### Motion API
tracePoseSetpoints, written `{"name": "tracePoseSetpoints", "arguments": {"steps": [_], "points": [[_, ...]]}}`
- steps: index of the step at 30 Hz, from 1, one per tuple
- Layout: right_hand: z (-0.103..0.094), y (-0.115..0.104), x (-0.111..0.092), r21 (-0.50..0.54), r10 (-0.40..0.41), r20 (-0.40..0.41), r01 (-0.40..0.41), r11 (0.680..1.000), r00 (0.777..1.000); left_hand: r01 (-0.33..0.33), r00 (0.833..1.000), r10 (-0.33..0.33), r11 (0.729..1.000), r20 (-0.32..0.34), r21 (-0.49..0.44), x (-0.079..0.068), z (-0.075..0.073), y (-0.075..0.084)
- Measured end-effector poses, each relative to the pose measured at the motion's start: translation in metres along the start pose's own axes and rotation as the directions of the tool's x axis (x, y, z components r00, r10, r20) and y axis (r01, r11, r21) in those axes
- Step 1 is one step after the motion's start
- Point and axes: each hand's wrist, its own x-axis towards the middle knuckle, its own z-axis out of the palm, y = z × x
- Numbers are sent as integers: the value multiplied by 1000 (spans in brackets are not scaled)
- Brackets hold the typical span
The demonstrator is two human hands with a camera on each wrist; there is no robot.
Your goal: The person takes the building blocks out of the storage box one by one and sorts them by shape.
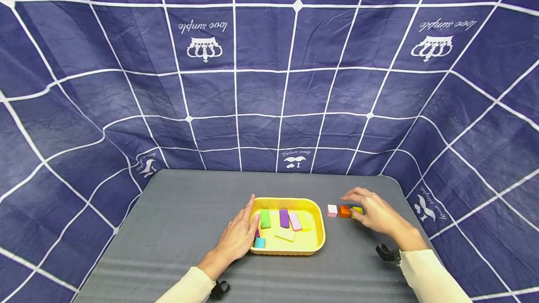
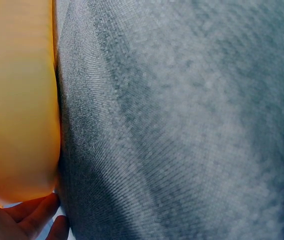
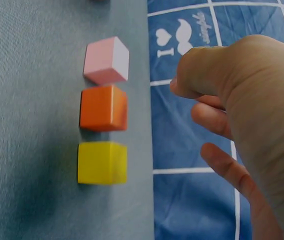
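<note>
Behind right hand [image 1: 375,212] and cubes [image 1: 344,212], "love simple" [image 1: 448,24] on blue cloth [image 1: 263,92]

The shallow yellow box [image 1: 304,242], open-topped with rounded corners, sits level, the left hand [image 1: 238,234] flat against its left side. Loose inside the box lie a green block [image 1: 265,219] towards its far left, a purple block [image 1: 284,219], a pink block [image 1: 295,222], a cream block [image 1: 285,234] nearer its middle, and a blue block [image 1: 259,243] in its near left corner. Right of the box, three cubes sit flat in a row, slightly apart: a pink cube [image 3: 104,62] nearest it, then an orange cube [image 3: 102,109], then a yellow cube [image 3: 99,163], beside which the right hand [image 1: 372,212] hovers.
</note>
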Motion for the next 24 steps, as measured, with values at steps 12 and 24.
{"name": "tracePoseSetpoints", "arguments": {"steps": [12,24], "points": [[2,-28,14,-13,-14,76,15,1000,997,1,1000,-1,1000,-2,-5,-1,1,0],[13,-51,35,32,-155,61,153,988,986,-10,1000,10,1000,-11,-6,-1,1,-1]]}}
